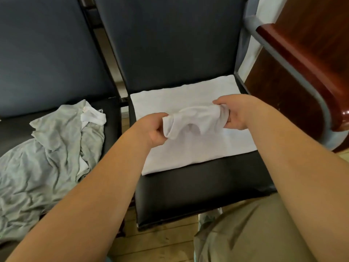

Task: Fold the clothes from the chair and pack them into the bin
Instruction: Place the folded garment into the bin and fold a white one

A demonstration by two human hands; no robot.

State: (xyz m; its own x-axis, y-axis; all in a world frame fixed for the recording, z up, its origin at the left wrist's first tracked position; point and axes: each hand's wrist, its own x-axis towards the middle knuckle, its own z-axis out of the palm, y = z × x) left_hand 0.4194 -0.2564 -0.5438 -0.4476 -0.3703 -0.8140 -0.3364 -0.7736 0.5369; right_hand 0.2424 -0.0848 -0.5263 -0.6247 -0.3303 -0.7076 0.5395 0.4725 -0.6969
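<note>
A small white sock [192, 121] is stretched between both hands above the right black chair [198, 191]. My left hand [151, 129] grips its left end and my right hand [238, 114] pinches its right end. Under them a folded white cloth [188, 152] lies flat on the chair seat. On the left chair [17, 127] sits a crumpled grey-green garment [43, 157] with another white sock [92, 116] on top of it. No bin is in view.
A dark red wooden table edge [309, 76] with a grey rim stands close on the right. A wooden floor [166, 242] shows below the chairs. My knee in khaki trousers [255, 233] is at the lower right.
</note>
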